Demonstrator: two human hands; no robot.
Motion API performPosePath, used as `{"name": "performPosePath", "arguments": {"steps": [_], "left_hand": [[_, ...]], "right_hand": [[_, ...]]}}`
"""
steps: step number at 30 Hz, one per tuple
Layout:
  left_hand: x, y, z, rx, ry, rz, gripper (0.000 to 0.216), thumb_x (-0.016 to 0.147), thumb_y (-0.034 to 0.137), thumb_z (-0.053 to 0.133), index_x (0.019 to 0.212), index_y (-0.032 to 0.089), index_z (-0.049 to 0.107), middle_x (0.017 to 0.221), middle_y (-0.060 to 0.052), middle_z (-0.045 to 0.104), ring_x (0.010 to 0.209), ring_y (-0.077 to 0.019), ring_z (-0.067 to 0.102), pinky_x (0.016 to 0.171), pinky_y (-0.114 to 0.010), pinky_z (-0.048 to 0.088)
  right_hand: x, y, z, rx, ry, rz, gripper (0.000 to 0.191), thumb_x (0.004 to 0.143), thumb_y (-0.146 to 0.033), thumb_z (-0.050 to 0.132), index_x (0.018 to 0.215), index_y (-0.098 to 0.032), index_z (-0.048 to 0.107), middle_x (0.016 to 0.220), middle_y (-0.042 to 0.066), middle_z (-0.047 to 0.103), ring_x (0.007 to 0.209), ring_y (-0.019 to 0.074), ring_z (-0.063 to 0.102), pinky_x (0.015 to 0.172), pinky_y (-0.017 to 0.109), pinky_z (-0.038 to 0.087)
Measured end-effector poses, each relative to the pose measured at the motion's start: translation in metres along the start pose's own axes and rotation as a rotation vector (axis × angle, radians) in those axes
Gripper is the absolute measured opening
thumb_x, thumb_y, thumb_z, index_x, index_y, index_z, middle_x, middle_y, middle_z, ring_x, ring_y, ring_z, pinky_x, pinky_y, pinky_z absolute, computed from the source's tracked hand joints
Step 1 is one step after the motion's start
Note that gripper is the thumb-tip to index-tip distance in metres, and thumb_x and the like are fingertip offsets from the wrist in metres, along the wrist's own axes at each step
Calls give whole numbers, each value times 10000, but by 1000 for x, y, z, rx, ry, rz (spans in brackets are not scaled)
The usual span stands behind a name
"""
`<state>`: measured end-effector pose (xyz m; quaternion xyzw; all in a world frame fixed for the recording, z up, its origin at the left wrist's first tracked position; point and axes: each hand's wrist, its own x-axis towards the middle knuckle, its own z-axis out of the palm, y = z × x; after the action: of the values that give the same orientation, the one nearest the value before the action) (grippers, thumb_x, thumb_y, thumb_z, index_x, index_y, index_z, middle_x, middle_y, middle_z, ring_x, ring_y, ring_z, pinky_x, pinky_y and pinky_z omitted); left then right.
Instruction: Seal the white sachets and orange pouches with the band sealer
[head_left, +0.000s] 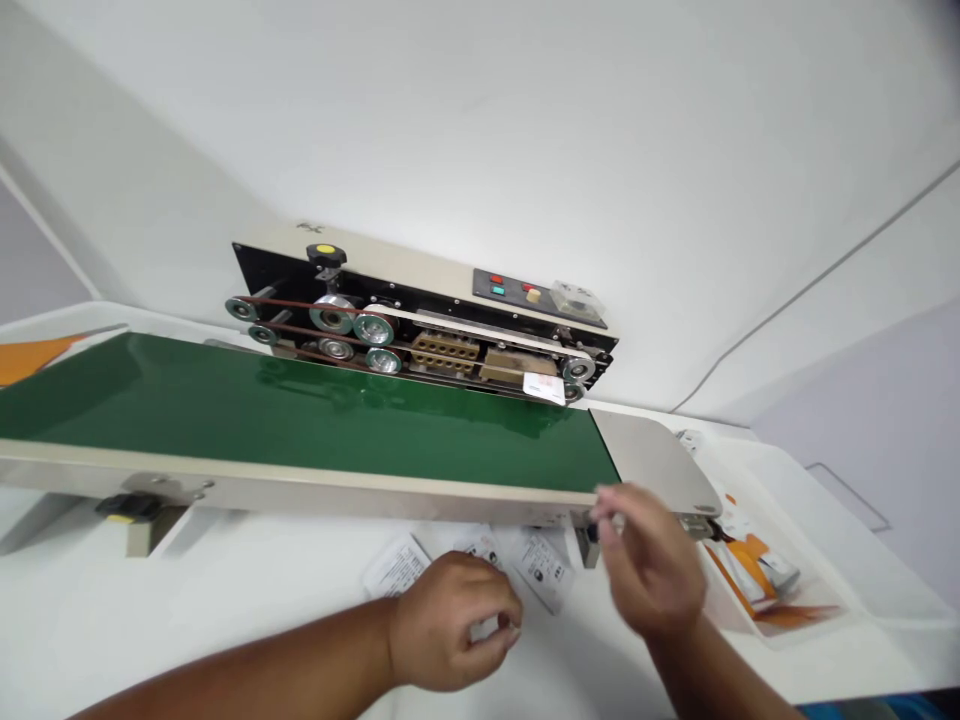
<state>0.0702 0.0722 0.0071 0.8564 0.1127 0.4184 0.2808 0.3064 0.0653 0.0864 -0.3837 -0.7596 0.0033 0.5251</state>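
My left hand point(457, 622) hangs low over the white table, its fingers curled and thumb tip close to the index finger; I see nothing held in it. Just behind it lie several printed white packets point(541, 568), partly covered by the hand. At the right end of the green conveyor belt point(315, 420), near its front edge, is my right hand point(651, 565). It is blurred, with bent fingers and the thumb apart, and no object shows in it. A small white packet point(544, 388) sits upright at the right end of the band sealer point(427, 320), against its rollers.
A clear plastic bin point(817, 590) at the right holds orange and white packets. The metal end plate point(652, 455) adjoins the belt. Orange material point(34, 358) lies at the far left. A black knob point(131, 506) juts out under the conveyor's front.
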Motion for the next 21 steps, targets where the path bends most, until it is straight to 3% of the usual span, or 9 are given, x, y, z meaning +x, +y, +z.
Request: {"name": "performPosePath", "arguments": {"steps": [2, 5, 10, 17, 21], "left_hand": [[-3, -1, 1, -67, -49, 27, 75, 840, 174, 523, 806, 235, 551, 623, 7, 661, 545, -154, 626, 556, -260, 469], [-10, -5, 6, -133, -140, 74, 111, 804, 222, 515, 703, 246, 476, 498, 29, 573, 460, -150, 577, 482, -272, 419], [-18, -12, 13, -123, -227, 185, 114, 795, 295, 549, 699, 254, 503, 482, 24, 565, 458, -162, 589, 454, -296, 405], [-15, -12, 10, -102, -174, 109, 163, 870, 315, 535, 730, 242, 574, 536, 2, 636, 519, -163, 644, 551, -288, 495], [-11, -9, 8, -109, -129, 138, 188, 894, 317, 482, 742, 240, 560, 520, 6, 618, 480, -161, 610, 510, -306, 452]], "right_hand": [[-19, -12, 13, 75, -210, -87, 427, 898, -58, 547, 1279, -229, 636, 934, 62, 714, 862, 213, 682, 770, 370, 585], [-34, -13, 39, 180, -454, -30, 397, 932, -102, 504, 1294, -223, 618, 1021, 71, 732, 903, 205, 686, 799, 353, 594], [-45, 0, 71, 99, -780, -53, 423, 972, -147, 484, 1376, -223, 588, 1411, 91, 623, 1289, 235, 563, 1074, 404, 504], [-58, 1, 78, -6, -896, 55, 511, 989, -272, 553, 1493, -215, 490, 1571, 94, 479, 1414, 262, 452, 1160, 433, 418], [-60, 7, 81, 2, -911, 127, 523, 973, -247, 563, 1492, -223, 494, 1564, 92, 486, 1373, 253, 494, 1139, 419, 440]]}}
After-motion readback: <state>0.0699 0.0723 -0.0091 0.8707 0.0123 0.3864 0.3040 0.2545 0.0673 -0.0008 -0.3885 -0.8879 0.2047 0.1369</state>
